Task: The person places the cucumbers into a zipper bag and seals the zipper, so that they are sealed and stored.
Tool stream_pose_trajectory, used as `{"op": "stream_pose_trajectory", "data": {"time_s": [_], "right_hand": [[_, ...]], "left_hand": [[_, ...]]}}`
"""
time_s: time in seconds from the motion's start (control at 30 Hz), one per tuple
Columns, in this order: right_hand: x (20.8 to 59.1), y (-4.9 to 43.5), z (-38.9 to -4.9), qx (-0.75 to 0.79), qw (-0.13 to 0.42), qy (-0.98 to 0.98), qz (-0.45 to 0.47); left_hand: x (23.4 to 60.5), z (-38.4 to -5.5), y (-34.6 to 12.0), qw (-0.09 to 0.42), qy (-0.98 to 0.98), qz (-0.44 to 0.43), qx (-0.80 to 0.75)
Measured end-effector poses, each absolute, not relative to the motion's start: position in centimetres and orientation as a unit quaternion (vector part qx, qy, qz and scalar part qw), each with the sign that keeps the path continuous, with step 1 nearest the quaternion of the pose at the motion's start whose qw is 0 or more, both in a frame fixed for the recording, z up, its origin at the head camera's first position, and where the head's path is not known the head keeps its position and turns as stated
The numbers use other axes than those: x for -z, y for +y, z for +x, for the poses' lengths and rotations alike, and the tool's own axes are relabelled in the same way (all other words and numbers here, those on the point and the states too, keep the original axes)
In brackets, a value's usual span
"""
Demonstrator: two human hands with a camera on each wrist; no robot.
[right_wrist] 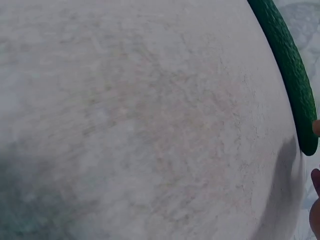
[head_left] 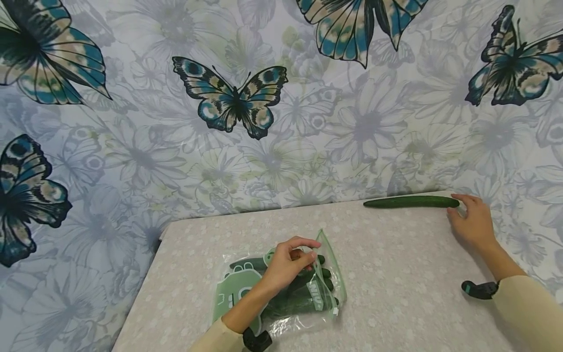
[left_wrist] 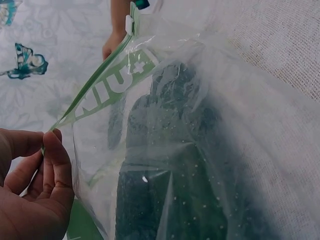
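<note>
A clear zip bag (head_left: 233,296) with green printing lies on the table, several dark green cucumbers (head_left: 288,303) inside it. My left hand (head_left: 287,264) pinches the bag's green-edged mouth between thumb and fingers; the left wrist view shows this edge lifted, with a white slider (left_wrist: 129,25) at its far end. One loose cucumber (head_left: 409,202) lies along the table's back edge. At its right end is my right hand (head_left: 476,224), thumb and fingers spread apart. In the right wrist view a fingertip (right_wrist: 316,127) meets the cucumber's end, while the thumb stands off it.
The table (head_left: 391,274) wears a pale flowered cloth. Right behind its back edge hangs a curtain (head_left: 308,146) printed with butterflies and flowers. Black straps (head_left: 479,290) sit on both wrists, by the cream sleeves (head_left: 528,303).
</note>
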State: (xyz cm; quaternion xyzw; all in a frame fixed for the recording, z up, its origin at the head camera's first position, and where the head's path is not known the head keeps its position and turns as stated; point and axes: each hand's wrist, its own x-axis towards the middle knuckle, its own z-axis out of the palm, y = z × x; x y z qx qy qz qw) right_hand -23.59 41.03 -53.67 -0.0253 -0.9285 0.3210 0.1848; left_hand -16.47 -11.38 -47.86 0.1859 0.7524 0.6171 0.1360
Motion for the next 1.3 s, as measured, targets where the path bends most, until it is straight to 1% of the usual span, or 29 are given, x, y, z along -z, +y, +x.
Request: {"op": "stream_pose_trajectory", "data": {"time_s": [0.3,0.53,0.6,0.77,0.87,1.03,1.17,1.3], "right_hand": [[53.7,42.3,-24.1,-0.277,0.121,-0.953,-0.029],[53.8,43.0,-23.7,-0.277,0.144,-0.950,-0.014],[53.7,43.1,-23.5,-0.278,0.138,-0.951,-0.007],[52.6,43.0,-22.4,-0.321,0.101,-0.942,-0.010],[51.9,42.7,-21.6,-0.380,0.086,-0.921,-0.033],[51.4,42.5,-20.0,-0.530,0.072,-0.844,-0.049],[51.4,41.8,-19.1,-0.681,0.078,-0.728,-0.033],[51.4,40.8,-18.7,-0.798,0.098,-0.594,-0.031]], "left_hand": [[47.5,-16.5,-11.2,0.137,0.754,0.187,-0.615],[47.6,-16.5,-11.1,0.139,0.750,0.193,-0.617],[47.7,-16.6,-11.1,0.139,0.750,0.192,-0.618],[47.8,-16.5,-11.3,0.140,0.750,0.183,-0.620],[47.8,-16.5,-11.4,0.140,0.750,0.181,-0.621],[47.8,-16.5,-11.3,0.138,0.750,0.184,-0.620],[47.7,-16.5,-11.4,0.133,0.752,0.181,-0.620],[47.7,-16.5,-11.4,0.132,0.752,0.180,-0.620]]}}
